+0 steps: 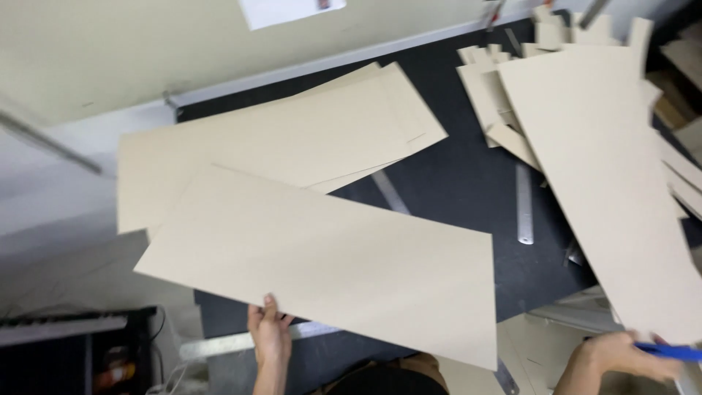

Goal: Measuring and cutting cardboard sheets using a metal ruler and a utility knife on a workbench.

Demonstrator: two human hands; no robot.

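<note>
Tan card sheet (pixel 322 263) lies over the dark table (pixel 453 183), partly atop other sheets (pixel 292 132), its long axis running from upper left down to lower right. Left hand (pixel 269 333) pinches its near edge, thumb on top. Right hand (pixel 621 355) grips a blue pen (pixel 669 352) beside a second long sheet (pixel 599 168). Handling it well likely means keeping the sheet flat and supporting it nearer its middle, so the far corner does not sag or catch the steel ruler (pixel 524 205).

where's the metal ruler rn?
In the head view the metal ruler lies on the dark table, right of centre, its upper end tucked under the cardboard stack and right of the large cardboard sheet.
</note>
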